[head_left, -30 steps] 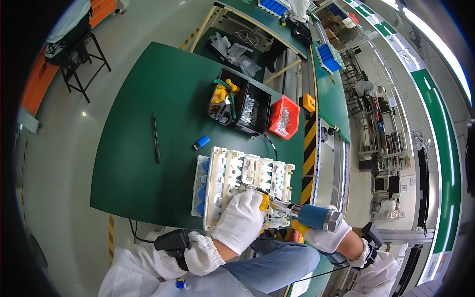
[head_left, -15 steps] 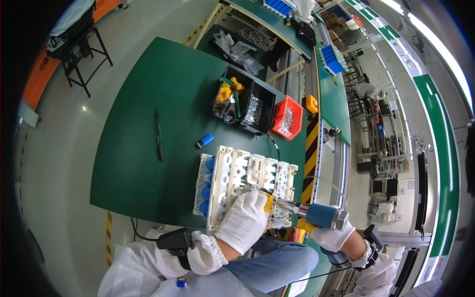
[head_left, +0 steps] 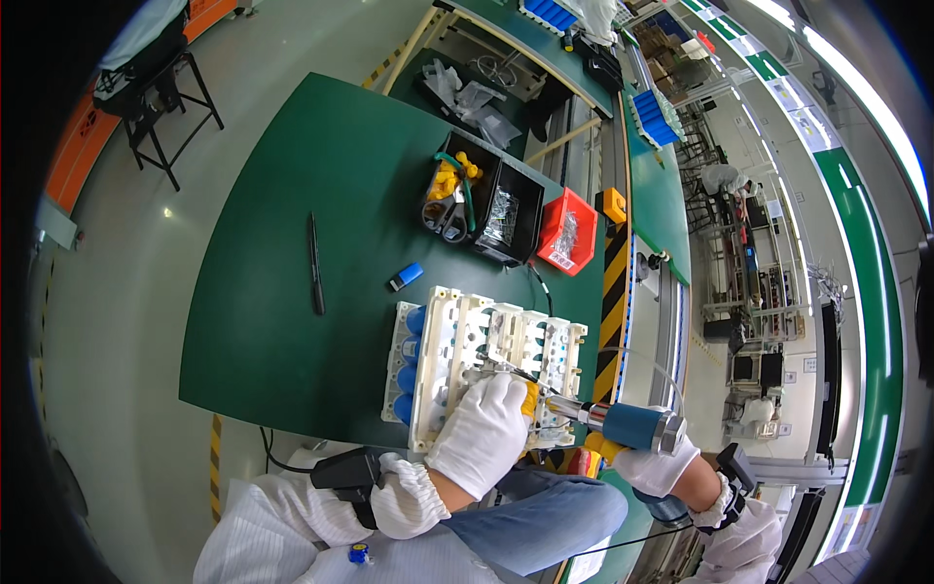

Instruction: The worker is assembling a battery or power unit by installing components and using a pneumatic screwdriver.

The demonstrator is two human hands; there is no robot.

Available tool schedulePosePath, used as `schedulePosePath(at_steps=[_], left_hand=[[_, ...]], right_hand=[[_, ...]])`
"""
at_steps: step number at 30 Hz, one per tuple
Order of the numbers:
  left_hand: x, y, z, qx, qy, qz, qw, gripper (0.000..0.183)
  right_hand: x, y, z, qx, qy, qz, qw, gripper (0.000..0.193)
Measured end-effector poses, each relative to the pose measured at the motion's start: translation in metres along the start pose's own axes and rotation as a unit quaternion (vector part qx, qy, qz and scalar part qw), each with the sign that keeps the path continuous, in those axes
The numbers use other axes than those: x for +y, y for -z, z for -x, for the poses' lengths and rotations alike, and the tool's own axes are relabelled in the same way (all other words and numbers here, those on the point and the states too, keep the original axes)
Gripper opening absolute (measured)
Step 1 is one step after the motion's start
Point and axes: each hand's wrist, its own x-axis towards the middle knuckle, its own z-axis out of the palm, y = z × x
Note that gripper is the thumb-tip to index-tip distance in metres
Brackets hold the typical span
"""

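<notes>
A white plastic battery module frame (head_left: pixel 443 336) with blue cylindrical cells (head_left: pixel 406 379) along its left side sits at the table's near edge. My left hand (head_left: pixel 484 428), in a white glove with yellow fingertips, rests against the frame's right part with its fingers curled together. What they pinch is hidden. My right hand (head_left: pixel 657 467), gloved alike, is wrapped round the grip of a pistol-shaped power screwdriver (head_left: pixel 630 424) with a blue barrel and silver nose. The nose points left at the frame, beside my left fingers; its tip is hidden behind them.
On the green table (head_left: pixel 263 292) lie a black pen (head_left: pixel 316 263) and a blue cap-like piece (head_left: pixel 406 276). Behind the frame stand black bins (head_left: pixel 506 209) with scissors (head_left: pixel 446 216) and screws, and a red bin (head_left: pixel 567 232). A striped edge (head_left: pixel 613 292) runs along the right.
</notes>
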Motion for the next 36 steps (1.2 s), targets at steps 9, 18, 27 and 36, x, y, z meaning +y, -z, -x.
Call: schedulePosePath(at_steps=[9, 18, 27, 36], left_hand=[[-0.001, -0.003, 0.001, 0.004, -0.011, -0.012, 1.000, 0.031], [-0.001, -0.004, 0.003, 0.003, 0.011, -0.008, 1.000, 0.027], [0.004, -0.004, 0.000, 0.052, 0.069, 0.090, 0.992, 0.034], [0.002, -0.001, -0.003, -0.019, -0.007, -0.002, 1.000, 0.038]], right_hand=[[-0.008, 0.002, -0.003, -0.021, -0.043, 0.108, 0.993, 0.026], [-0.008, -0.004, -0.003, 0.011, 0.059, 0.022, 0.998, 0.023], [-0.015, -0.010, -0.032, -0.036, -0.011, 0.178, 0.983, 0.025], [0.058, 0.014, -0.038, 0.160, 0.142, 0.065, 0.975, 0.020]])
